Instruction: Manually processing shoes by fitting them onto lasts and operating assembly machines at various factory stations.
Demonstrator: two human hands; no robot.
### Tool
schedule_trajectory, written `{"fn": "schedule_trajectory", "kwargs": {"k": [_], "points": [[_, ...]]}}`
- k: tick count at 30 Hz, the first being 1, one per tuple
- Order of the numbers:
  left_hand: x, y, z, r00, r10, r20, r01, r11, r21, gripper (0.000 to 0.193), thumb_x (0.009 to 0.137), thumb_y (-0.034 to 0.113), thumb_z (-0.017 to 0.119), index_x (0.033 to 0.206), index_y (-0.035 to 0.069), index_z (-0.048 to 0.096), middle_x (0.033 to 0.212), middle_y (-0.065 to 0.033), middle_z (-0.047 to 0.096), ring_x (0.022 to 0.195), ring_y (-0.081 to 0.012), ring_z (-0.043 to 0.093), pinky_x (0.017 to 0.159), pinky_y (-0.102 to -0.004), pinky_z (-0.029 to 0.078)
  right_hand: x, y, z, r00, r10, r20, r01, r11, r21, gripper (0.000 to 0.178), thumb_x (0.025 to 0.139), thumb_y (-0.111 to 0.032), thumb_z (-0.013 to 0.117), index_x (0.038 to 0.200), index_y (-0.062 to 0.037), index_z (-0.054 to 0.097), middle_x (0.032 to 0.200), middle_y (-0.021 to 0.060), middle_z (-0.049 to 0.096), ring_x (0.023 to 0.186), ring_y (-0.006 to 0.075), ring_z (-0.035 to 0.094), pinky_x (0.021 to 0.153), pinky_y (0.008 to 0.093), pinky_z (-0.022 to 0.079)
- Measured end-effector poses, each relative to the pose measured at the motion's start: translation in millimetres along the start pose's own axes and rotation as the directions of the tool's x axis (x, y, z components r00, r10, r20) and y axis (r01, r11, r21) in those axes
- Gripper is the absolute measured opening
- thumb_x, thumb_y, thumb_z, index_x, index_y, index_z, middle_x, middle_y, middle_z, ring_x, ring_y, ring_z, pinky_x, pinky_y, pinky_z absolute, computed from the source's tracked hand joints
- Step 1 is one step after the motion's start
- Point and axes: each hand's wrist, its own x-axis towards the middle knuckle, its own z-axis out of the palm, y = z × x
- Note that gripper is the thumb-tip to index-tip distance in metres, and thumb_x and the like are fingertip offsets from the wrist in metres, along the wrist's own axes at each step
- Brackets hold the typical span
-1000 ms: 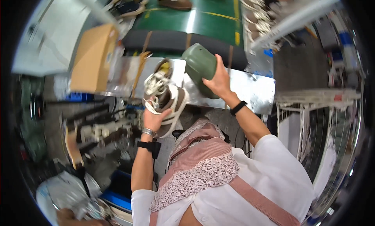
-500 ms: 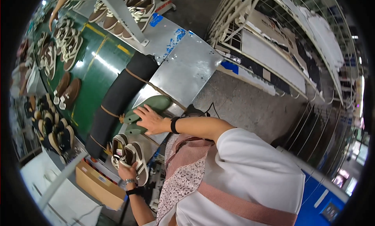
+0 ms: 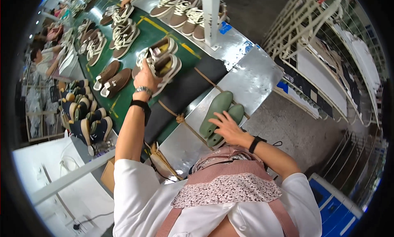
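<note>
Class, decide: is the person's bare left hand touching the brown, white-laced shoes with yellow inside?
Touching. The head view shows the left hand gripping the brown shoes at their laced fronts, with no gap visible.

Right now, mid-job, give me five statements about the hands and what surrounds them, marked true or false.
1. The left hand is on brown lace-up sneakers. True.
2. The right hand is clenched. False: its fingers are spread over two green shoe lasts.
3. Those lasts lie above a metal tabletop. True.
4. The black roll is upright. False: it lies flat.
5. Sneakers with white laces are in view. True.
</note>
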Motion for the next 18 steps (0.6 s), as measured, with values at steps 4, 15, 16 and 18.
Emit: {"fn": "schedule_trajectory", "kwargs": {"k": [4,15,16,18], "points": [[-10.5,11.8,47.9,0.990,0.103,0.093,-0.087,0.982,-0.166,0.075,0.078,0.038,0.081,0.135,0.002,0.048,0.103,-0.0230,0.071,0.096,-0.0405,0.069,0.081,-0.0484,0.055,-38.9,-11.8,-5.6,0.867,0.402,-0.293,-0.364,0.915,0.176,0.025,0.077,-0.003,0.064,0.100,-0.0035,0.075,0.146,0.0175,0.046,0.139,0.0410,0.037,0.115,0.0556,0.032],[-223.5,119.4,193.6,0.830,0.060,0.555,0.458,0.495,-0.738,0.062,0.099,0.050,0.058,0.123,-0.008,0.061,0.105,-0.0137,0.069,0.091,-0.0204,0.061,0.082,-0.0342,0.049,-76.8,-9.5,12.7,0.508,0.685,0.522,-0.375,-0.369,0.850,0.114,0.076,-0.041,0.085,0.153,-0.0001,0.011,0.142,0.0217,0.040,0.136,0.0360,0.041,0.111,0.0444,0.038],[-230.0,123.5,198.9,0.797,0.032,0.603,0.532,0.435,-0.727,0.062,0.098,0.050,0.061,0.122,-0.007,0.062,0.101,-0.0115,0.069,0.087,-0.0176,0.060,0.078,-0.0325,0.048,-79.6,1.6,36.2,0.526,0.797,0.297,-0.400,-0.077,0.913,0.114,0.073,-0.036,0.088,0.152,0.0004,0.015,0.141,0.0209,0.042,0.135,0.0346,0.042,0.111,0.0433,0.038],[-245.4,139.1,195.1,0.769,-0.007,0.640,0.602,0.348,-0.719,0.054,0.096,0.045,0.066,0.119,-0.004,0.063,0.105,-0.0090,0.068,0.089,-0.0144,0.062,0.075,-0.0279,0.050,-94.2,16.9,50.4,0.586,0.809,0.050,-0.337,0.187,0.923,0.110,0.066,-0.028,0.092,0.147,0.0009,0.024,0.139,0.0197,0.045,0.134,0.0312,0.044,0.110,0.0407,0.039]]}}
